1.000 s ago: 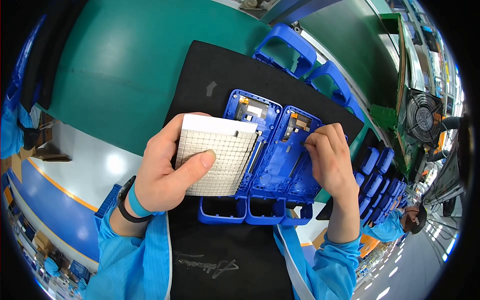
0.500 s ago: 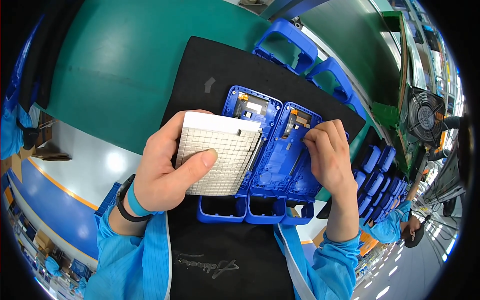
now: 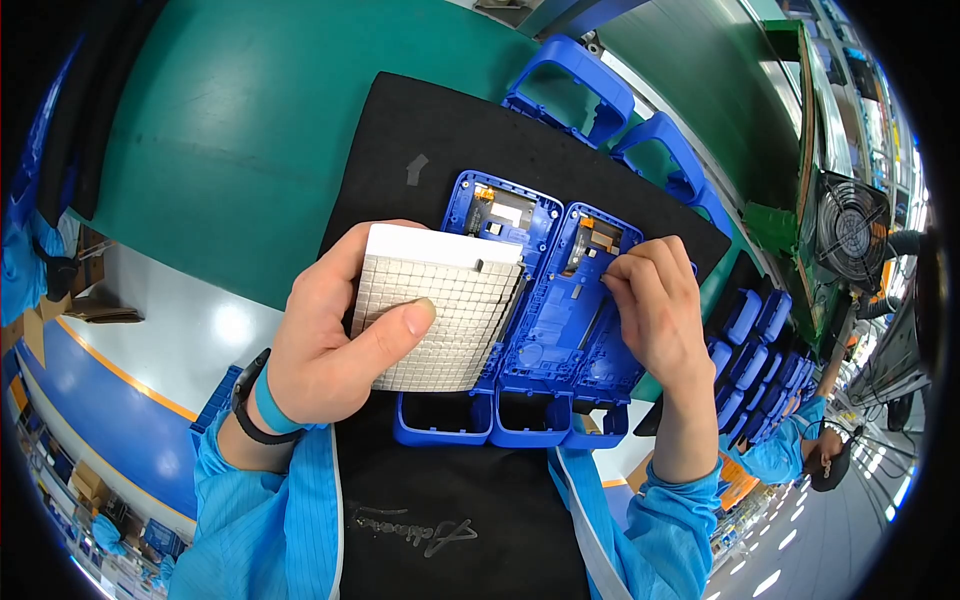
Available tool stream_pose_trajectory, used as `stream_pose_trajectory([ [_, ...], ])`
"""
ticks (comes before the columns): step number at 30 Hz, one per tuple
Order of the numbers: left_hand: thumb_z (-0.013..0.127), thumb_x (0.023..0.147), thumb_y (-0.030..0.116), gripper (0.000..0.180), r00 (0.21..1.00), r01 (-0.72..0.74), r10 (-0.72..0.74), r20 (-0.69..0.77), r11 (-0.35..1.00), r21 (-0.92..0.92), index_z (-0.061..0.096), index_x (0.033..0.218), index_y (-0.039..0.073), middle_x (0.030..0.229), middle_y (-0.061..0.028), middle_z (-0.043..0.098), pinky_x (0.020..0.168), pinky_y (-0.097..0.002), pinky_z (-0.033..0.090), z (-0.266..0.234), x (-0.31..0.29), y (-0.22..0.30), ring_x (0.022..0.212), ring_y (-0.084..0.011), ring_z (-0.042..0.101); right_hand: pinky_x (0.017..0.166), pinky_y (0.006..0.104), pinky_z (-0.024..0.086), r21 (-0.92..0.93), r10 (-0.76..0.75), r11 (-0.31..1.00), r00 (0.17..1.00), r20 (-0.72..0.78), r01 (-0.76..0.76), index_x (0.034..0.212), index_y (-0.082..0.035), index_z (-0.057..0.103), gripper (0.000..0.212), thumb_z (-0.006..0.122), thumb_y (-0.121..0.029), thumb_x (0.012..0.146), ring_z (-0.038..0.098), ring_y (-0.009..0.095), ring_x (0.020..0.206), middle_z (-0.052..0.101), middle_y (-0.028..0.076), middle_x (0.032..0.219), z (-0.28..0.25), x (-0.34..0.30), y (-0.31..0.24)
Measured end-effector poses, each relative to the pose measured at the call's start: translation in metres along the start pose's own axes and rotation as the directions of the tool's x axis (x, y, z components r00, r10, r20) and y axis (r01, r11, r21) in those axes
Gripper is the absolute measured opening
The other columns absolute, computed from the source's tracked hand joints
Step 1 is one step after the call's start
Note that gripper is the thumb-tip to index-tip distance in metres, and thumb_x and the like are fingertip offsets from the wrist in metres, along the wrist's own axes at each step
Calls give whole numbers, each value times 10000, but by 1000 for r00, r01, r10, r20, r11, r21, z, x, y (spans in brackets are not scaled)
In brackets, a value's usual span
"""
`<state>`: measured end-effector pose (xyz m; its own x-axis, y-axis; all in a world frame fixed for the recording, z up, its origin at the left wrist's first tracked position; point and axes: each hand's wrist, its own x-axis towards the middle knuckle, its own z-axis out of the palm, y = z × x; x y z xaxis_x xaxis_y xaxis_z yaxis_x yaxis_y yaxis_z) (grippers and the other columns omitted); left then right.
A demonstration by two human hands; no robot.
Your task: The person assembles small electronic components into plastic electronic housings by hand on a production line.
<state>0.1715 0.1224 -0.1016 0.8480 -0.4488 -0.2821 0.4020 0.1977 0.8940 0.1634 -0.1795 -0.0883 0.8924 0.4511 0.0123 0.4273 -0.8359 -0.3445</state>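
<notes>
My left hand (image 3: 335, 330) grips a sheet of small grey square pads (image 3: 440, 310) with a white backing strip along its top, the thumb lying across the squares. Under and beside the sheet, blue plastic housings (image 3: 550, 330) lie side by side, inner sides up, showing circuit parts and ribs. The sheet covers much of the left housing (image 3: 545, 205). Over the right part of these housings, my right hand (image 3: 655, 310) has thumb and forefinger pinched together close to the inner surface. Whatever is between those fingertips is too small to make out.
A black mat (image 3: 400, 130) lies beneath the housings on a green table (image 3: 230, 130). Blue frames (image 3: 575, 85) stand along its far right edge. More blue housings (image 3: 755, 350) are gathered at the right, near a black fan (image 3: 850, 222) and another person (image 3: 790, 450).
My right fingertips have shifted very slightly up and left over the housing. The left hand and the pad sheet stay in place.
</notes>
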Motion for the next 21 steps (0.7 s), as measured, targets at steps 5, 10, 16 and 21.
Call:
stream_pose_trajectory([
  [5,585,906,47,381,1000,2,-2,-2,1000,2,470,1252,-61,1130,-129,636,908,-291,470,0,0,1,1042,-155,602,683,364,465,73,42,997,999,-30,-39,866,-3,602,198,712,55,713,548,281,811,567,116,881,-1,0,2],
  [10,582,906,47,392,999,-24,23,40,999,33,465,1264,-60,1143,-147,636,914,-303,478,1,1,1,1064,-178,611,678,342,470,143,71,988,996,-49,-64,881,4,606,161,683,71,757,563,266,782,581,118,880,-5,0,2],
  [16,584,903,49,409,997,0,-1,79,1000,15,455,1274,-68,1147,-160,640,915,-315,483,15,5,4,1064,-191,617,679,299,456,315,262,927,953,-155,-203,884,12,599,165,645,105,755,562,220,749,589,113,880,-17,-12,-9],
  [21,611,905,87,407,977,-54,38,212,996,70,470,1260,-52,1061,-171,681,845,-306,514,30,13,-3,978,-202,671,658,305,461,403,144,914,965,-218,-45,880,26,613,185,686,67,715,574,236,741,598,140,841,-27,-10,-41],
])
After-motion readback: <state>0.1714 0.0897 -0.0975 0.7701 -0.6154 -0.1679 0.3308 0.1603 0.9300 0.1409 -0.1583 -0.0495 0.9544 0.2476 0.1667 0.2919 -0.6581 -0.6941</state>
